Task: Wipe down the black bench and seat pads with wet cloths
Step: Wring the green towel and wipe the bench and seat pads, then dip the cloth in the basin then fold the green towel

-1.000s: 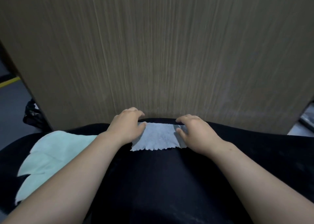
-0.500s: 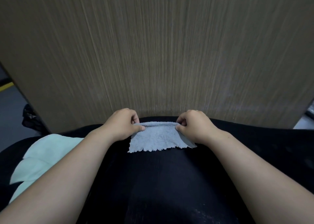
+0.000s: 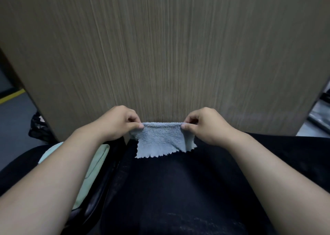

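A small grey-blue cloth (image 3: pixel 160 140) with a zigzag lower edge hangs stretched between my two hands, just above the far edge of the black seat pad (image 3: pixel 169 190). My left hand (image 3: pixel 117 124) pinches its top left corner between thumb and fingers. My right hand (image 3: pixel 205 124) pinches the top right corner the same way. The cloth's lower edge rests on or just over the pad. A pale green cloth (image 3: pixel 92 165) lies to the left, mostly hidden under my left forearm.
A tall wood-grain panel (image 3: pixel 169 56) stands right behind the pad. At the left, grey floor with a yellow line (image 3: pixel 12 96) and a dark mesh object (image 3: pixel 38 127). A grey surface shows at the far right (image 3: pixel 319 113).
The cloth lay flat on the pad under both hands. Both hands have pinched its far corners and lifted that edge, so it now hangs between them.
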Tool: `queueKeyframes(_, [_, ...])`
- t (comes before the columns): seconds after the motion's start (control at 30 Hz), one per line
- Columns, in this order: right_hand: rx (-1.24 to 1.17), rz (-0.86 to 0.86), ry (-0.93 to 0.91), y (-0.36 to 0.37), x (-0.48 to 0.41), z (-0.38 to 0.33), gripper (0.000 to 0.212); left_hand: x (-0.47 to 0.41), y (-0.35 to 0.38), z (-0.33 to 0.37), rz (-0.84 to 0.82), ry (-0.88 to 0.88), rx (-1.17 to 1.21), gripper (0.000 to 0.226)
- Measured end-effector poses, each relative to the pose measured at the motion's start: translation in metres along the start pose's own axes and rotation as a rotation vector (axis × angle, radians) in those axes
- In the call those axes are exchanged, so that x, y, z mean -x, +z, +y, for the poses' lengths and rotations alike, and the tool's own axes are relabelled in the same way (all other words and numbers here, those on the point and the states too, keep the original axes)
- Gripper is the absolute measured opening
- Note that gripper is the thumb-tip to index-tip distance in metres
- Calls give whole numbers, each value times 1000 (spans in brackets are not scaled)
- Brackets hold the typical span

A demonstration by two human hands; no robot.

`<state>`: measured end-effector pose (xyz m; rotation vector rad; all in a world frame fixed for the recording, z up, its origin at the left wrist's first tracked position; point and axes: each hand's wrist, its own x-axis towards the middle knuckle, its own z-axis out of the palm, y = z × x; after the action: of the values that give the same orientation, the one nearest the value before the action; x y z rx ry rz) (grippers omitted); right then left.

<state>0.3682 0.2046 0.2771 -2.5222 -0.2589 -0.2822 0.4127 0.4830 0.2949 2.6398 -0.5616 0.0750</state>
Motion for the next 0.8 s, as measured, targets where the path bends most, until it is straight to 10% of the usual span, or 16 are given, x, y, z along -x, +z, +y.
queueKeyframes(0.8, [-462, 391, -8, -188, 228, 10, 6, 90, 32, 220, 79, 351, 483, 6])
